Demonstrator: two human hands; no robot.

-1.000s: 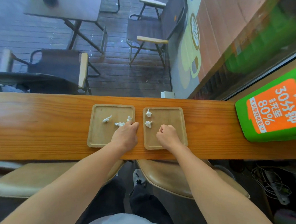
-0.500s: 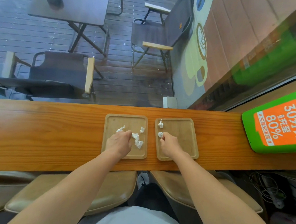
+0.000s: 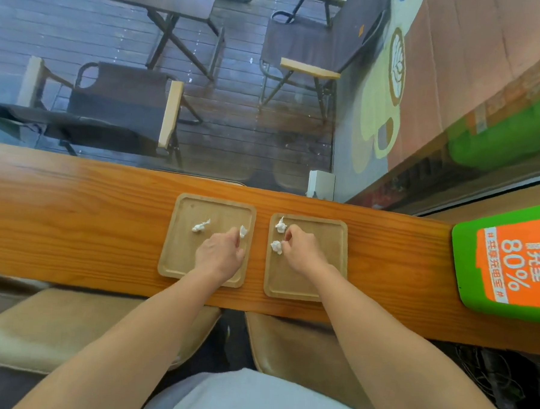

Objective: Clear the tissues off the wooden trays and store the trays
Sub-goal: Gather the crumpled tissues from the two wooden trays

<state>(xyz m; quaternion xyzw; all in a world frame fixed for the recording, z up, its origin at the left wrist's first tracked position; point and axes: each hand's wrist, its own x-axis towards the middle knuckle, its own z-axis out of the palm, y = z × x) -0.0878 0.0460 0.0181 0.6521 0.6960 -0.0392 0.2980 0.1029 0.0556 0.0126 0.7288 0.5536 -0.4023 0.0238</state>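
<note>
Two square wooden trays lie side by side on the wooden counter [image 3: 73, 225]. The left tray [image 3: 178, 256] holds a crumpled white tissue [image 3: 200, 225] at its middle and another tissue [image 3: 243, 231] near its right rim. My left hand [image 3: 219, 255] rests on this tray with fingers curled shut, fingertips beside the right-hand tissue; whatever is under the palm is hidden. The right tray [image 3: 326, 238] carries an upper tissue [image 3: 280, 226] and a lower tissue [image 3: 276, 247] by its left rim. My right hand [image 3: 300, 253] pinches the lower tissue.
A green and orange sign [image 3: 509, 263] lies on the counter at the right. A small white box [image 3: 321, 185] stands at the counter's far edge against the window. Tan stools [image 3: 68, 325] sit below the near edge. Outside the glass are chairs and a table.
My left hand slid right over the tissue clump that lay beside it; that clump is now out of sight. My right hand reached to the left rim of its tray and closed on the lower tissue.
</note>
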